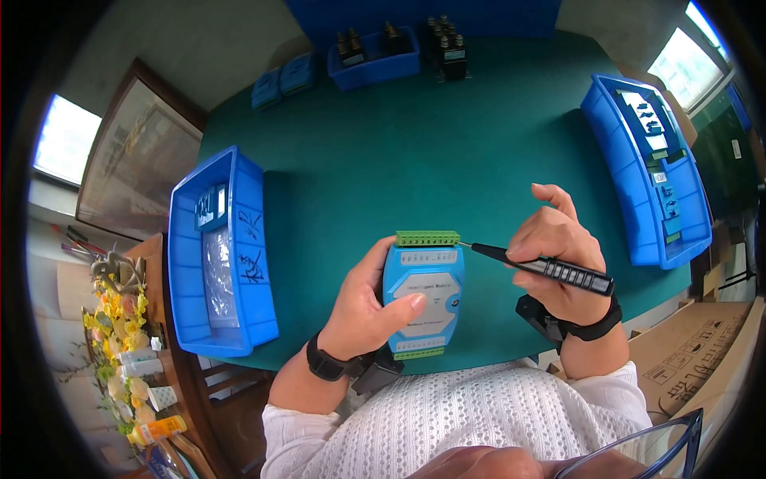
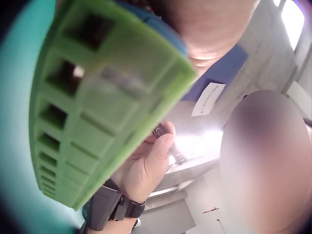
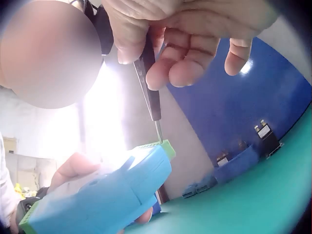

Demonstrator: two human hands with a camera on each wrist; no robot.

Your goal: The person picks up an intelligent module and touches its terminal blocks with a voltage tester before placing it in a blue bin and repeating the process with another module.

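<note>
My left hand (image 1: 357, 307) grips a light-blue electronic module (image 1: 421, 299) by its left side, thumb lying over the grey label. A green screw terminal block (image 1: 428, 238) runs along the module's far end, and another green strip (image 1: 419, 354) lines the near end. In the left wrist view a green terminal block (image 2: 97, 112) fills the foreground, its square openings facing the camera. My right hand (image 1: 558, 251) pinches a black-handled screwdriver (image 1: 562, 273). Its thin metal tip meets the right end of the far terminal block, which the right wrist view shows from the side (image 3: 158, 130).
On the left stands a blue bin (image 1: 259, 295) holding a module and a clear plastic bag. A long blue bin (image 1: 610, 176) with green-and-blue parts sits at the right. At the back are blue modules (image 1: 296, 73), a small blue tray (image 1: 375, 73) and a black component (image 1: 452, 60).
</note>
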